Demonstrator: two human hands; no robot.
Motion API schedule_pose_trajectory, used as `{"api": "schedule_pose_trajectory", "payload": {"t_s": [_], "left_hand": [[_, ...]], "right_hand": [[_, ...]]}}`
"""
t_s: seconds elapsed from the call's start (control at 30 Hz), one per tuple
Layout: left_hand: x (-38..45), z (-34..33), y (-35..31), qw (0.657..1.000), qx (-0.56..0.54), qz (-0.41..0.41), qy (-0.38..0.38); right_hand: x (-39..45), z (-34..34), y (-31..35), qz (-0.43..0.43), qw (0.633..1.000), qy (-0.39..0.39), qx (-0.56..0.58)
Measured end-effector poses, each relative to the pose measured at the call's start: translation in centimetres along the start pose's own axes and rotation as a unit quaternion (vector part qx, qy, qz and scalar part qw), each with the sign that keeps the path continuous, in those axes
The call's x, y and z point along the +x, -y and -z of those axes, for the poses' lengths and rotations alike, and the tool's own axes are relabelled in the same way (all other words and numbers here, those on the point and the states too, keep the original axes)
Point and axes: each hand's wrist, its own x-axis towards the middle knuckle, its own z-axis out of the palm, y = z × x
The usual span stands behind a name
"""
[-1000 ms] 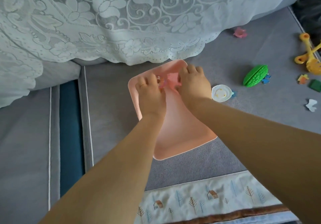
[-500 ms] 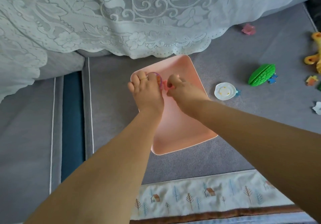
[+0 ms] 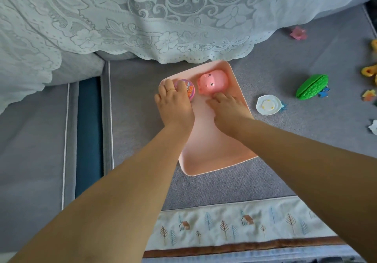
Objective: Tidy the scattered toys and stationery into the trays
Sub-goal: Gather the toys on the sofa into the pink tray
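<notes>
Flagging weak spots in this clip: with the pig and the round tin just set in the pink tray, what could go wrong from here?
1. The pink pig toy and round tin crowd the pink tray's far end; the left hand, resting on the tin, might knock it against the pig.
2. The lace cloth overhangs the tray's far rim and could snag.
3. The right hand must reach sideways for the green toy.

A home: grey sofa, lace cover, scattered toys.
</notes>
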Motion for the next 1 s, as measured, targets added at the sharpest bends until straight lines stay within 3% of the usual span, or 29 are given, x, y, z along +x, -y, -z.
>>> {"api": "schedule_pose_trajectory", "payload": {"t_s": [0.2,0.3,0.37,0.43,0.53,0.67,0.9,1.0], "left_hand": [[-1.8,1.6,-3.5,0.995,-0.063,-0.064,-0.052],[-2.2,2.5,-8.0,0.98,-0.147,-0.103,-0.088],[-2.3,2.5,-11.3,0.971,-0.186,-0.133,-0.064],[-2.6,2.0,-14.5,0.966,-0.202,-0.162,-0.016],[-3.7,0.8,-18.5,0.963,-0.145,-0.198,0.109],[-4.9,-0.9,-21.2,0.962,-0.056,-0.135,0.232],[-4.6,-1.2,-22.9,0.967,-0.061,-0.066,0.238],[-3.9,1.2,-22.3,0.969,-0.11,-0.054,0.213]], "right_hand": [[-2.4,2.3,-1.8,0.005,0.994,-0.096,0.052],[-3.4,3.5,-4.9,-0.043,0.98,-0.172,0.085],[-4.0,4.1,-7.7,-0.08,0.968,-0.213,0.108],[-4.9,4.5,-11.1,-0.123,0.972,-0.189,0.071],[-5.9,3.9,-16.3,-0.177,0.982,-0.053,-0.033],[-6.2,3.5,-20.1,-0.195,0.977,0.046,-0.076],[-5.1,4.2,-20.8,-0.188,0.974,0.011,-0.123],[-5.0,4.6,-19.9,-0.218,0.974,-0.007,-0.063]]}}
